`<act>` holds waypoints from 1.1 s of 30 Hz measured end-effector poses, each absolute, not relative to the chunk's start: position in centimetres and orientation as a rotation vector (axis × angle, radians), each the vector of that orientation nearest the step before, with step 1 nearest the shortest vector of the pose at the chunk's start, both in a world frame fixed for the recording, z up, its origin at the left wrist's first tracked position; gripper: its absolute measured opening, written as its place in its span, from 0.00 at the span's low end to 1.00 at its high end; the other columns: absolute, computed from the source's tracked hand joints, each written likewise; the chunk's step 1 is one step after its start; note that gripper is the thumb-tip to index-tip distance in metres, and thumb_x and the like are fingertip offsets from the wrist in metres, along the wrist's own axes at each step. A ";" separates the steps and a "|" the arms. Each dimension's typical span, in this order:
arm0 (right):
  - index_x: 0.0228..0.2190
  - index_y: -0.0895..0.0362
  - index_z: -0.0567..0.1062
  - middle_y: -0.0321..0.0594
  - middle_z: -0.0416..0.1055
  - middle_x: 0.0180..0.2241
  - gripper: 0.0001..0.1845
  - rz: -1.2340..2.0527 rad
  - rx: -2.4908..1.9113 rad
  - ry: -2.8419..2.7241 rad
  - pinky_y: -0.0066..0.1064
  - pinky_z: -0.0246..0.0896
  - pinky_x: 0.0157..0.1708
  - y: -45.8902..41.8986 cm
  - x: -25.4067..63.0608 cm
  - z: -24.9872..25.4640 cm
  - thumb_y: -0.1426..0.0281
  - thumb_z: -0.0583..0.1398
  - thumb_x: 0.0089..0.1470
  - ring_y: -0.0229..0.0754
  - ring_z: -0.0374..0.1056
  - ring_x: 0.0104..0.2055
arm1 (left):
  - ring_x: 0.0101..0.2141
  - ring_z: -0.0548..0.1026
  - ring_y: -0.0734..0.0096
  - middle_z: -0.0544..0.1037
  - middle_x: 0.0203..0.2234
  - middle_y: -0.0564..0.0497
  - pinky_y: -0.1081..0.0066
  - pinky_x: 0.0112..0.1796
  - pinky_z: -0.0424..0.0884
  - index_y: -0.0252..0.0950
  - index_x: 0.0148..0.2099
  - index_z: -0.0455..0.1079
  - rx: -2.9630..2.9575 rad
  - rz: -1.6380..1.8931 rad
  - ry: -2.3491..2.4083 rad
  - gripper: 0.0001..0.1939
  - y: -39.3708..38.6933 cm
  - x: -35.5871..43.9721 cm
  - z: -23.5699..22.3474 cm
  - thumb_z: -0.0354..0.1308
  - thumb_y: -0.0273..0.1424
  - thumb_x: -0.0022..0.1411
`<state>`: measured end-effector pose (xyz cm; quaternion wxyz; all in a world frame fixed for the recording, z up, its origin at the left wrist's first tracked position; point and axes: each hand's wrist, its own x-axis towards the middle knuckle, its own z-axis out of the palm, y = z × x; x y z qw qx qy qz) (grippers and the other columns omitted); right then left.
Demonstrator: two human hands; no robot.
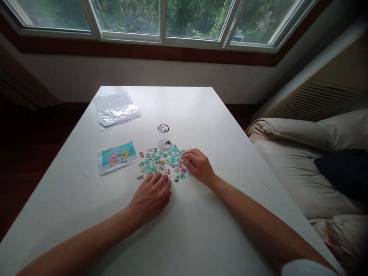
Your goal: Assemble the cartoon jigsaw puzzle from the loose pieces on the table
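A loose heap of small jigsaw puzzle pieces (152,163), mostly teal with some pink and yellow ones, lies spread on the white table (184,234). My left hand (151,193) rests palm down at the near edge of the heap, its fingers loosely bent over the closest pieces. At the right edge, my right hand (199,165) reaches in with its fingertips on or just above several pieces; thumb and forefinger are apart. No piece shows lifted in either hand. Left of the heap is a picture sheet (117,158) with two cartoon figures on teal.
A clear plastic bag with paper (117,111) lies at the table's far left. A round grey cable cover (165,144) and a round hole (163,128) are just beyond the pieces. A beige sofa (290,168) stands on the right, below a window (161,23) wall.
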<state>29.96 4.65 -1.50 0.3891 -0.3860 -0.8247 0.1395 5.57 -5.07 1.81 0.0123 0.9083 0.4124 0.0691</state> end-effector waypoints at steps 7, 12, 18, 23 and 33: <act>0.40 0.51 0.79 0.42 0.78 0.44 0.05 0.340 -0.914 -2.205 0.46 0.68 0.53 4.0 29.5 -1.3 0.68 0.61 0.65 0.48 0.71 0.49 | 0.51 0.71 0.53 0.73 0.54 0.41 0.54 0.51 0.71 0.34 0.63 0.64 2.674 0.348 1.390 0.22 -5.7 6.1 1.4 0.56 0.32 0.70; 0.46 0.50 0.79 0.44 0.76 0.51 0.10 0.282 -0.892 -2.381 0.51 0.63 0.61 3.3 28.7 -1.5 0.66 0.63 0.63 0.51 0.67 0.58 | 0.47 0.72 0.56 0.76 0.49 0.44 0.54 0.48 0.71 0.37 0.49 0.71 2.666 0.304 1.426 0.08 -5.2 5.7 2.1 0.54 0.29 0.70; 0.43 0.49 0.80 0.42 0.74 0.55 0.07 0.330 -0.840 -2.411 0.49 0.61 0.63 3.4 28.6 -1.5 0.67 0.63 0.63 0.49 0.64 0.62 | 0.44 0.71 0.56 0.76 0.42 0.44 0.56 0.46 0.71 0.36 0.49 0.71 2.701 0.250 1.407 0.08 -5.6 5.9 2.4 0.55 0.32 0.70; 0.45 0.50 0.79 0.44 0.74 0.55 0.09 0.333 -0.908 -2.383 0.51 0.60 0.64 3.1 28.2 -1.3 0.65 0.64 0.62 0.51 0.64 0.62 | 0.46 0.72 0.54 0.76 0.44 0.43 0.55 0.45 0.71 0.35 0.52 0.71 2.740 0.283 1.396 0.11 -6.0 5.9 2.2 0.55 0.33 0.70; 0.43 0.49 0.78 0.42 0.74 0.55 0.09 0.351 -0.931 -2.371 0.50 0.60 0.63 3.3 28.2 -2.1 0.72 0.63 0.61 0.50 0.64 0.62 | 0.46 0.72 0.54 0.76 0.47 0.41 0.56 0.45 0.71 0.32 0.59 0.68 2.768 0.253 1.320 0.18 -6.2 6.3 1.4 0.54 0.33 0.71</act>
